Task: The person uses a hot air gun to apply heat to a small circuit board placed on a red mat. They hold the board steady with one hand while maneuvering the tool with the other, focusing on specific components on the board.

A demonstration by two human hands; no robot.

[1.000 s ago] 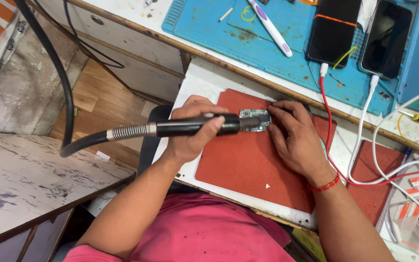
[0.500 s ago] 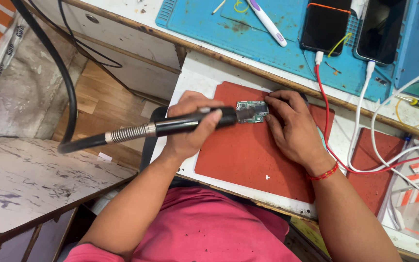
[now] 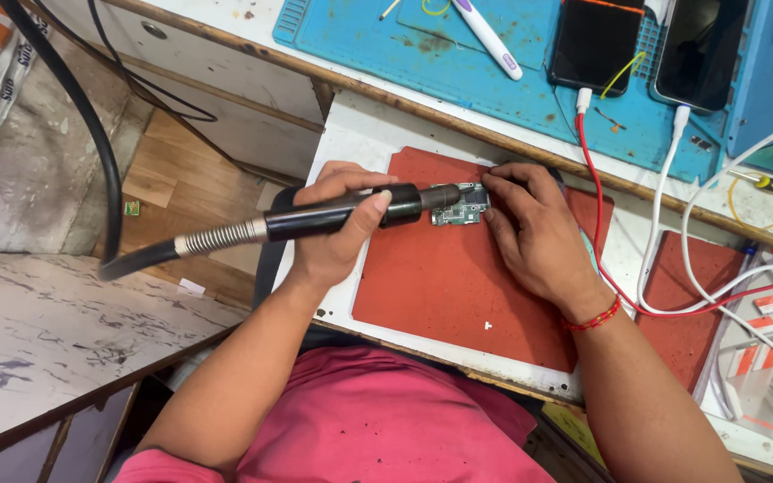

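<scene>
Hands both low over red mat (image 3: 458,286) on white bench (image 3: 351,143), head view looking straight down. Left hand (image 3: 337,228) wrapped around black hot-air handpiece (image 3: 351,213), grip clenched on the barrel w/ thumb on top; tool lies nearly level, nozzle pointing right and its tip right at the left edge of small green circuit board (image 3: 460,207). Coiled metal strain relief and black hose (image 3: 91,134) run off the tool's rear to the left, hose looping up past the bench edge. Right hand (image 3: 539,237) rests on the mat just right of the board, fingertips (image 3: 494,183) pressed against the board's right and upper side, pinning it flat; grip is a light hold on the board, not a fist. Red thread bracelet (image 3: 594,317) on that wrist. Board sits near the mat's top edge, approx. centre of bench. Behind: blue work mat (image 3: 404,45) w/ two dark phones (image 3: 597,40) lying screen up, a white and purple pen-like tool (image 3: 485,36), red cable (image 3: 597,206) and white cables (image 3: 659,224) trailing down the right side. Second red mat (image 3: 686,313) further right, partly under the cables. Pink shirt (image 3: 360,420) at bottom of view.
</scene>
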